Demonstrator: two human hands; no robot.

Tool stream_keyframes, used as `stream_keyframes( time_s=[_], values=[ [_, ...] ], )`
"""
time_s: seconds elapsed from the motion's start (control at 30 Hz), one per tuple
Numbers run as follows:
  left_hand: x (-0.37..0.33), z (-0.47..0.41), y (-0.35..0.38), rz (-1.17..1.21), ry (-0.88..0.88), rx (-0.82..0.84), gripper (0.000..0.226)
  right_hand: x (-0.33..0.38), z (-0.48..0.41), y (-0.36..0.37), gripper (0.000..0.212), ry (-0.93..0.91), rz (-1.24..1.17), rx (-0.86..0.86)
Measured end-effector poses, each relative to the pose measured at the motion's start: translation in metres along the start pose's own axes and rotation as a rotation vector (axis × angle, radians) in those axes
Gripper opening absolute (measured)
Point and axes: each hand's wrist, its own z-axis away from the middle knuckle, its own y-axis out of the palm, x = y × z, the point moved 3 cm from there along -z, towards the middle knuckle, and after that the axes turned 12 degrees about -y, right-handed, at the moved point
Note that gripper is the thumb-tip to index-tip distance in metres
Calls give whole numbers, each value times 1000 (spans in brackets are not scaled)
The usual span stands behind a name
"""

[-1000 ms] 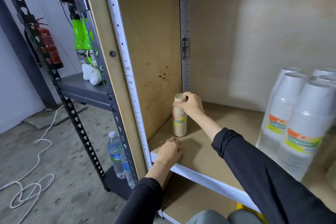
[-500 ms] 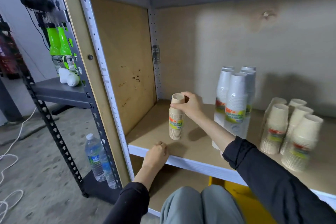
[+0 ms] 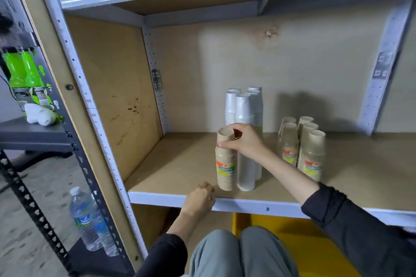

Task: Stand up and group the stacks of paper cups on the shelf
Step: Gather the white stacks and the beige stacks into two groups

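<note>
My right hand (image 3: pixel 246 141) grips the top of a brown paper cup stack (image 3: pixel 225 164), held upright near the shelf's front edge, just left of the white cup stacks (image 3: pixel 246 110). Whether the brown stack rests on the board or hangs just above it, I cannot tell. A group of several brown cup stacks (image 3: pixel 302 148) stands upright further right on the same shelf board (image 3: pixel 175 164). My left hand (image 3: pixel 199 200) is closed, resting on the white front rail of the shelf.
Left of the wooden side panel (image 3: pixel 112 87) a dark metal rack (image 3: pixel 31 132) carries green bottles (image 3: pixel 21 74); water bottles (image 3: pixel 90 220) stand on its base. A yellow bin (image 3: pixel 299 240) sits below the shelf. My knees (image 3: pixel 238 252) are at the bottom.
My right hand carried the brown stack from the shelf's left corner rightward to beside the white stacks. The view swung right, showing the other stacks. My left hand stayed on the front rail.
</note>
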Motion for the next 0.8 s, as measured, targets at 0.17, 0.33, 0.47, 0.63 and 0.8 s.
stream_keyframes(
  time_s=[0.17,0.33,0.47,0.63,0.8],
  values=[
    [-37,7,12,-15,148,19,32,-5,20,-37,19,20,88,-17],
    [-75,9,18,-55,269,55,30,-11,30,-73,21,62,124,-50],
    [-101,4,21,-48,339,83,29,-20,31,-99,27,113,226,-71],
    [-129,-3,26,62,417,227,17,-40,25,-119,28,197,338,-48],
    [-152,-14,22,153,401,167,44,-50,17,-124,32,228,422,59]
  ],
)
